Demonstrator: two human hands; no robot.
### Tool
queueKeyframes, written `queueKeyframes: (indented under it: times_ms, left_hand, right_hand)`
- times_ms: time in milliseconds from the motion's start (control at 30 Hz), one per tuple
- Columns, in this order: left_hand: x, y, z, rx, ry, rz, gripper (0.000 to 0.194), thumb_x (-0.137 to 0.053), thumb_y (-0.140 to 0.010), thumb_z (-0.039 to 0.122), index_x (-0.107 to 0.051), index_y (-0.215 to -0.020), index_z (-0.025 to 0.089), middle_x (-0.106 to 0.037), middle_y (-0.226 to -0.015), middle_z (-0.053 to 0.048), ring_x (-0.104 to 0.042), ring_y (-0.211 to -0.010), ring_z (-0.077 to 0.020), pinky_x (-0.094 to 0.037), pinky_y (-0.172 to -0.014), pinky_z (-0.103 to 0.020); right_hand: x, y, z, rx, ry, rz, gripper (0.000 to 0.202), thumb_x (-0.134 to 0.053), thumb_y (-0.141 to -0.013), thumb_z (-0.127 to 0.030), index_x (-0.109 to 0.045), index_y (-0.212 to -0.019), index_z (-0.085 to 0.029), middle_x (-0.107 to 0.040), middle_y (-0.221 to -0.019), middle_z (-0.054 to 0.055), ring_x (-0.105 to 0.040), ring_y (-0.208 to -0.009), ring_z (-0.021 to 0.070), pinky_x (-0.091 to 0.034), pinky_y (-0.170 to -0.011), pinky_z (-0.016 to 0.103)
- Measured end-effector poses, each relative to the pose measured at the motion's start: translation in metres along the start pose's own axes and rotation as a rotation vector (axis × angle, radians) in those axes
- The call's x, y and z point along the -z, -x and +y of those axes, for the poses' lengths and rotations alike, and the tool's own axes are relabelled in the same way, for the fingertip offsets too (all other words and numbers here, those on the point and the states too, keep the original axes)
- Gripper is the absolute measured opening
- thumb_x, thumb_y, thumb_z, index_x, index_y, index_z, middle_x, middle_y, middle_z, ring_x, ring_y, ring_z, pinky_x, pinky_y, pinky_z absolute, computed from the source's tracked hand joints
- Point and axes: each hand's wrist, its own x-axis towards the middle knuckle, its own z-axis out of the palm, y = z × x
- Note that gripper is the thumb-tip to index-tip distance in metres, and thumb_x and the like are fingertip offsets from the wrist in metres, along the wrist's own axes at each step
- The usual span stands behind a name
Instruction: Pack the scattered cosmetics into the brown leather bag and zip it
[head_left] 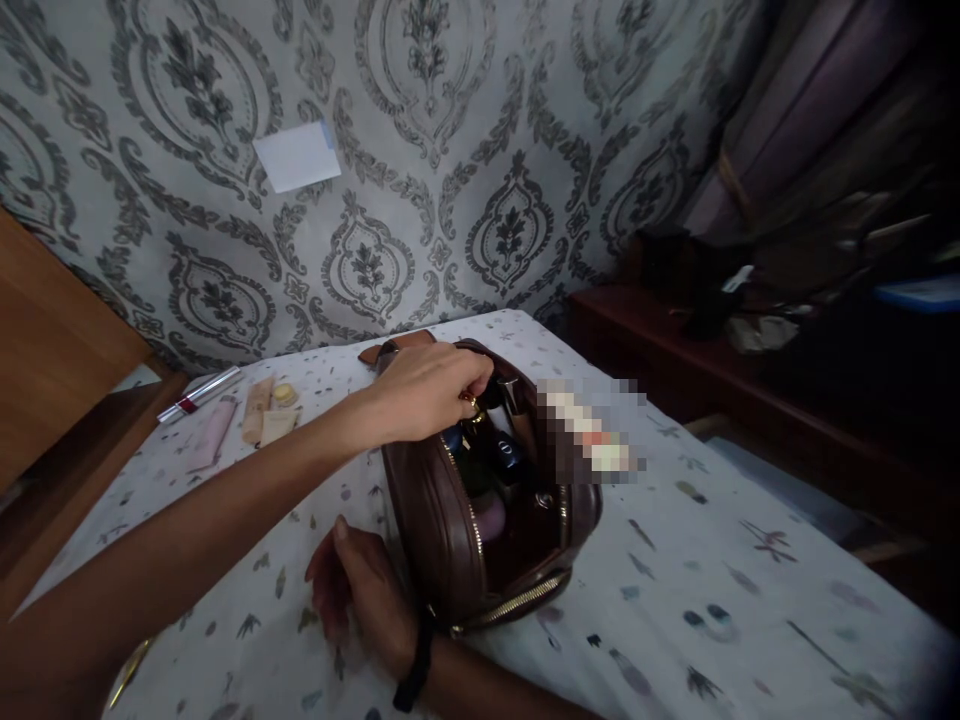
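My left hand (435,388) reaches over the rim of an open brown bag (435,530). Its fingers are bent together at small gold-coloured metal (474,408); what they hold is hard to make out. Inside the bag lie a dark bottle (508,458), a tube-like item with a dark cap (513,398) and a rounded lilac item (489,518). Beside the bag's near left side, my right hand (364,595) rests low over the sheet, thumb apart from loosely bent fingers, holding nothing visible. A black band circles that wrist.
Left on the patterned sheet (645,600) lie a silver tube (199,393), a pink tube (213,432), a beige tube (259,408), a cream tube (279,426) and a small yellow jar (285,394). A blurred patch covers something right of the bag. A dark red cabinet (622,330) stands right.
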Motion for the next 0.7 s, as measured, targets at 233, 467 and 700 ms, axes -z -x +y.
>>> queueKeyframes:
  times_ms: [233,467,700]
  left_hand:
    - [-0.012,-0.012,-0.004,-0.028,-0.085,-0.031,0.008,-0.068,-0.079,0.016,-0.064,-0.084,0.021,-0.067,-0.083,0.001,-0.061,-0.087,-0.0199,-0.033,-0.062,-0.03]
    - [-0.018,-0.015,0.0,0.044,-0.143,-0.079,0.008,-0.067,-0.078,0.017,-0.067,-0.086,0.019,-0.071,-0.087,-0.004,-0.065,-0.087,-0.0234,-0.038,-0.062,-0.03]
    - [-0.022,-0.018,0.002,0.077,-0.172,-0.112,0.008,-0.066,-0.081,0.022,-0.066,-0.087,0.017,-0.071,-0.09,-0.007,-0.066,-0.088,-0.0255,-0.044,-0.068,-0.032]
  right_hand:
    - [0.001,-0.001,0.004,0.026,0.02,-0.021,0.083,-0.029,-0.071,-0.096,-0.055,-0.067,-0.016,-0.049,-0.05,-0.003,-0.042,-0.034,0.0055,-0.025,-0.033,0.019]
    - [0.001,-0.001,0.004,0.033,-0.014,-0.031,0.081,-0.034,-0.07,-0.095,-0.055,-0.068,-0.016,-0.049,-0.05,-0.004,-0.042,-0.034,0.0046,-0.023,-0.033,0.019]
    - [0.001,0.0,0.003,0.041,-0.019,-0.033,0.081,-0.036,-0.07,-0.095,-0.055,-0.067,-0.016,-0.049,-0.05,-0.004,-0.042,-0.034,0.0047,-0.022,-0.033,0.019]
